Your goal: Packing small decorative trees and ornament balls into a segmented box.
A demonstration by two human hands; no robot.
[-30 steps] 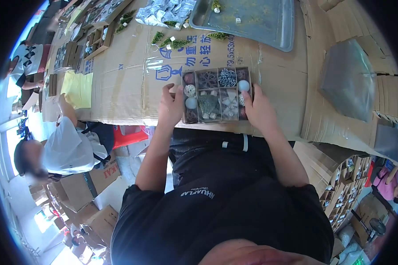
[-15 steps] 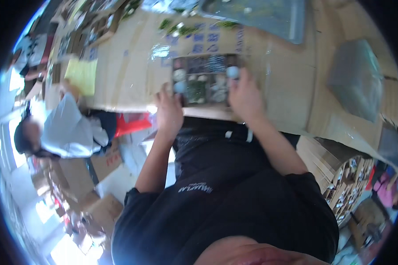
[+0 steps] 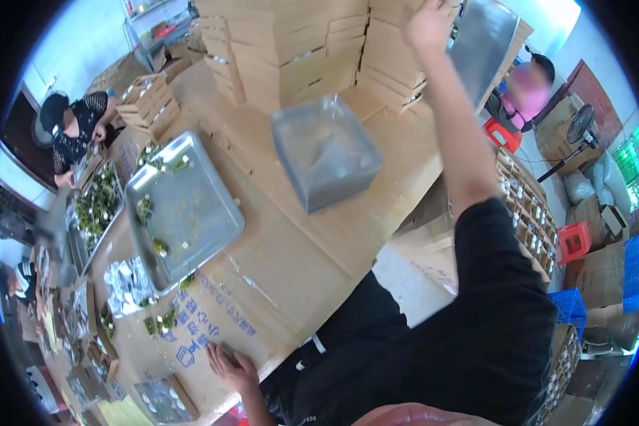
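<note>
My left hand (image 3: 233, 366) lies on the cardboard-covered table (image 3: 284, 277) near its front edge, fingers spread and holding nothing. Beside it, to the left, is a shallow compartment box (image 3: 165, 399) with green bits and white balls inside. My right arm is stretched far forward and to the right. My right hand (image 3: 429, 27) is at the top of a stack of slatted cardboard boxes (image 3: 394, 53), at the picture's upper edge. Its fingers are partly cut off and blurred, so whether they grip a box cannot be told.
A clear plastic stack (image 3: 326, 153) stands mid-table. Left of it lies a metal tray (image 3: 192, 213) with green scraps. More cardboard boxes (image 3: 284, 50) rise at the back. A co-worker (image 3: 85, 124) sits at the far left, another person (image 3: 525, 85) at the right. A fan (image 3: 581, 124) stands beyond.
Both hands were at the sides of a compartment box; neither is now. My view has swung right. My right hand has gone out to the stacked boxes, while my left rests on the table.
</note>
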